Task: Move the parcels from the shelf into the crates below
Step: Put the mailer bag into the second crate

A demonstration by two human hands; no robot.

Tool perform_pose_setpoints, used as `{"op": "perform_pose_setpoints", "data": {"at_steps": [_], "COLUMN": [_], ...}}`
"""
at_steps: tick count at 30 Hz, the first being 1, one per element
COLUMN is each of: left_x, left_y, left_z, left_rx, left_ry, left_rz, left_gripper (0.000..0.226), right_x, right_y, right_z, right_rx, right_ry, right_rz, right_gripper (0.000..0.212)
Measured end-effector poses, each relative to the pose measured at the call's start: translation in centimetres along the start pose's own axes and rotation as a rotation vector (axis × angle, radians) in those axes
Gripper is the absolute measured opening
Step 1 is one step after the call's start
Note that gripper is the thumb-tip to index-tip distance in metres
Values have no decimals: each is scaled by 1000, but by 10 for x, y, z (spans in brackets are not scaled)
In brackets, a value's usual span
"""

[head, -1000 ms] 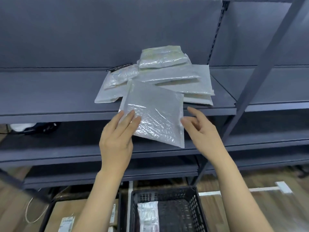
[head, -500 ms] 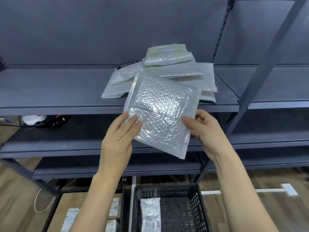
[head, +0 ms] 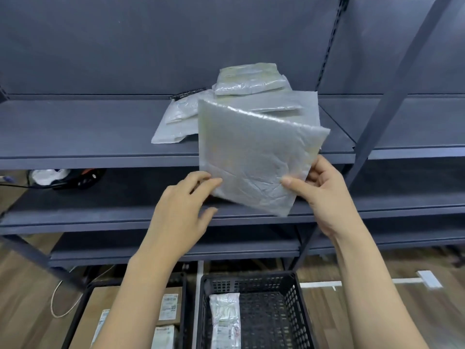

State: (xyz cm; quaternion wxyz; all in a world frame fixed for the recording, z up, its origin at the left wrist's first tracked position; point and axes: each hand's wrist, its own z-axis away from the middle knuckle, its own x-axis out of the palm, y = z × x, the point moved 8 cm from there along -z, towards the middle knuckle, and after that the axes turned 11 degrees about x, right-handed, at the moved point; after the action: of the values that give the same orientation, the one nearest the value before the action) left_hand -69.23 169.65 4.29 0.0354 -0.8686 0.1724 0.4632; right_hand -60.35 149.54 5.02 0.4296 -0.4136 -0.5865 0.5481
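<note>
Square bubble-wrap parcel [head: 254, 157], crinkled, tilted: right hand [head: 324, 190] grip pinches edge; left hand [head: 183, 212] fingertips touch, relaxed.

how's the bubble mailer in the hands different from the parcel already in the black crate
The silvery square bubble-wrap mailer is held up before the shelf, tilted, in the grip of the right hand, with the left hand at its edge; the narrow white plastic parcel lies flat in the black mesh crate. The mailer's visible side looks blank; the parcel shows print. Both are soft plastic.
</note>
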Motion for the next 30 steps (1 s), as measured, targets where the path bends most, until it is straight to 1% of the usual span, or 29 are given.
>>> {"op": "perform_pose_setpoints", "data": {"at_steps": [2,4,5,6,8,10,12,14,16,17,18,20,21,22,27,30], "left_x": [-4,-12,-15,-16,-17,-17,-17,-18,-20,-21,-21,-17,-16,-16,-15,-8], "left_y": [0,-2,-6,-10,-16,-20,-25,-30,-32,-32,-33,-34,-33,-32,-18,-13], "left_z": [-1,-3,-3,-3,0,1,5,9,10,10,10,11,11,10,2,3], "left_rx": [-30,-107,-171,-235,-319,-362,-406,-437,-441,-437,-437,-450,-441,-407,-105,-27], "left_ry": [-33,-24,-26,-34,-40,-42,-41,-29,6,23,32,37,43,52,85,13], "left_rz": [3,3,6,5,3,29,55,51,64,87,122,234,280,292,74,121], "left_gripper": [47,39,38,38,39,39,40,45,48,53,63,93,102,103,70,62], "right_x": [-1,0,0,-1,1,4,6,8,9,9,9,10,11,13,25,29], "right_y": [-5,-8,-8,-10,-16,-22,-26,-27,-26,-24,-22,-18,-16,-15,-7,-6], "right_z": [4,7,10,13,21,32,39,45,47,48,48,48,49,49,51,49], "right_rx": [-72,-130,-173,-235,-414,-622,-764,-837,-867,-871,-876,-883,-888,-891,-932,-929], "right_ry": [10,45,82,124,195,257,314,362,391,407,421,444,458,469,476,485], "right_rz": [98,260,344,406,503,587,648,682,698,707,717,739,750,757,743,761], "right_gripper": [28,16,15,19,22,28,35,32,26,26,26,20,14,11,17,15]}}
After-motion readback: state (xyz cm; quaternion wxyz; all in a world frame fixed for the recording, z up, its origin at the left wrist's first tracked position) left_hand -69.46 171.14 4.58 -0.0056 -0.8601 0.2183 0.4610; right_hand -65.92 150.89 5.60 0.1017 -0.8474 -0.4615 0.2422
